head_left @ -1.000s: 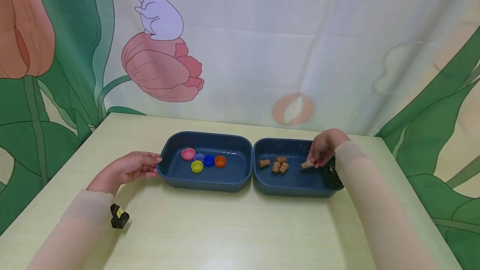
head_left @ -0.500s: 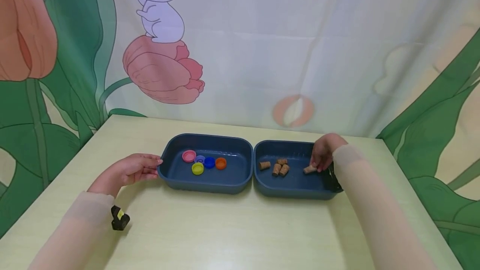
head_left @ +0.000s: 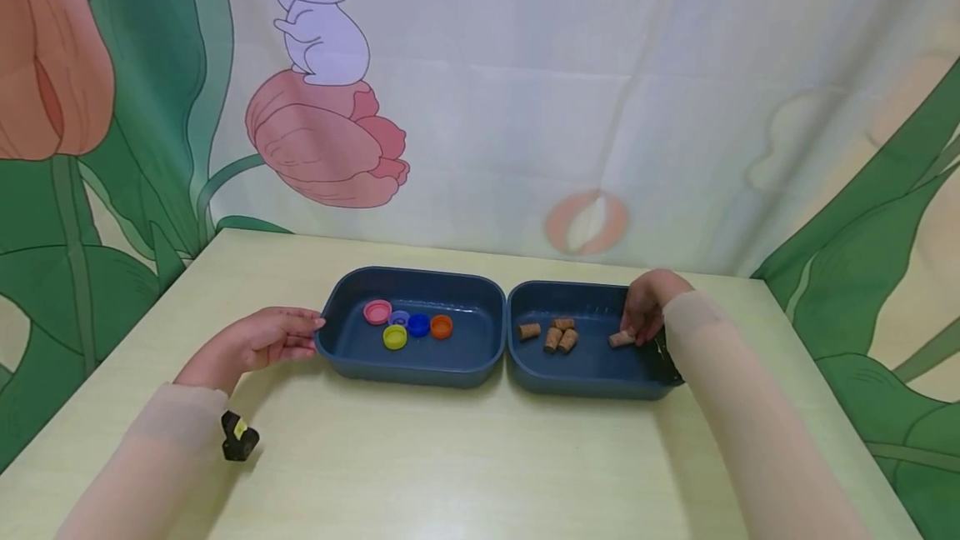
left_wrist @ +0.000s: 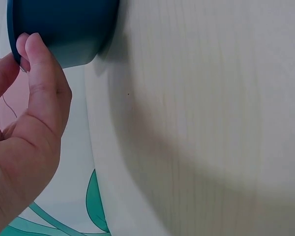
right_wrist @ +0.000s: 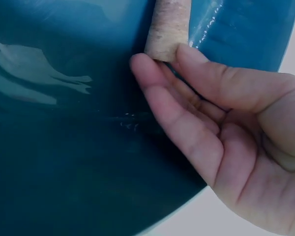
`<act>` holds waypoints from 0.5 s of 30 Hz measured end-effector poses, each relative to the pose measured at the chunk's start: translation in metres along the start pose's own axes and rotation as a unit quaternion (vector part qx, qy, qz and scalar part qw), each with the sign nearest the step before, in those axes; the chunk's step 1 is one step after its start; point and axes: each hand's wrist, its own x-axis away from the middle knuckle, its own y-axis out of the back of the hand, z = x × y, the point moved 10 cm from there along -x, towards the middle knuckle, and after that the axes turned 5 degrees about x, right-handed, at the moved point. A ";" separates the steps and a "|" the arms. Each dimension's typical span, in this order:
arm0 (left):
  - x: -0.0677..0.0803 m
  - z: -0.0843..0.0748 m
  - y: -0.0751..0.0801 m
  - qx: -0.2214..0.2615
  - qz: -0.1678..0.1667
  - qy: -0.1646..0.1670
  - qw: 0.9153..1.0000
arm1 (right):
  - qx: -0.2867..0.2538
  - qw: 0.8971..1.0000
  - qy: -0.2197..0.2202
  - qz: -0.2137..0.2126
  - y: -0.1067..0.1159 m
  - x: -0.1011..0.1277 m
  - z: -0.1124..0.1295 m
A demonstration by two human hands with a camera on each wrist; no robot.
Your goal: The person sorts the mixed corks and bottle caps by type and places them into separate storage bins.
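Two dark blue trays stand side by side. At the left tray [head_left: 420, 365], my left hand [head_left: 262, 338] holds the rim at its left end, fingertips against the outer wall in the left wrist view. Bottle caps lie inside it: pink [head_left: 377, 312], purple [head_left: 399, 319], yellow [head_left: 394, 337], blue [head_left: 418, 324] and orange [head_left: 441, 327]. Low inside the right tray [head_left: 585, 386], my right hand [head_left: 651, 307] pinches the end of a cork [right_wrist: 168, 29] between thumb and fingers. Several other corks [head_left: 552, 340] lie in that tray's left half.
A pale wooden table [head_left: 480, 465] carries both trays. Behind it hangs a curtain [head_left: 480, 107] printed with flowers and a white animal. A black wrist camera [head_left: 239, 437] sits at the left cuff; another is partly hidden at the right one.
My right hand has lowered slightly with the cork, which sits a little lower and further right in the tray. The left hand stays at its tray's rim.
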 end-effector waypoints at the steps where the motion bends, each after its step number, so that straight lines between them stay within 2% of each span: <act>1: 0.000 0.000 0.000 0.000 0.000 -0.001 1.000 | 0.001 1.000 -0.002 -0.004 0.000 0.000 0.000; 7: -0.001 0.001 0.000 0.000 -0.004 0.001 1.000 | 0.031 0.999 -0.009 -0.032 0.002 -0.001 -0.002; 15: 0.000 -0.001 0.000 -0.003 -0.003 0.001 1.000 | 0.037 0.999 -0.002 -0.028 0.001 -0.001 -0.004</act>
